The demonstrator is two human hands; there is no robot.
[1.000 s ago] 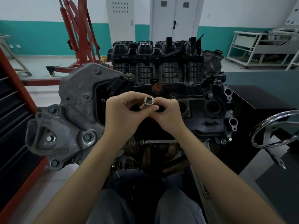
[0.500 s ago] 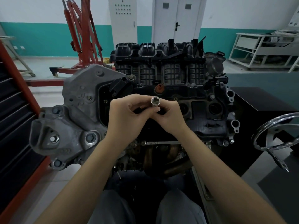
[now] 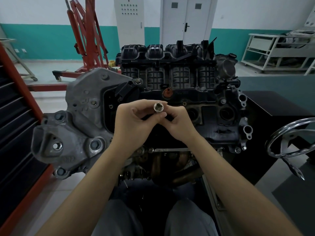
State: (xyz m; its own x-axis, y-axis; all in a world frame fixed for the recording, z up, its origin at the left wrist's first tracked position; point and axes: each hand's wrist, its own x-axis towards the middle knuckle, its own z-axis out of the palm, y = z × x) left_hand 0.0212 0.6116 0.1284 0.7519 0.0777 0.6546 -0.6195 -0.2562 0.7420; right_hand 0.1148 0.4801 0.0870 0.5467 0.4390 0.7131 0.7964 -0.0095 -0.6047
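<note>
Room: teal-and-white workshop wall [image 3: 42,41], dark grey car engine [image 3: 179,92] before you.
Socket: short silver steel socket [image 3: 158,107], open end toward you.
Fingers: your left hand [image 3: 132,124] and right hand [image 3: 178,125] both pinch it between fingertips.

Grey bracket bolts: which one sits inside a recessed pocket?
The bolt in the triangular pocket at the left end of the grey bracket; the others sit on its face.

The socket [image 3: 158,107] is shiny bare metal; the bracket [image 3: 81,120] is rough, matt cast metal; the manifold [image 3: 167,65] is matt black plastic.
</note>
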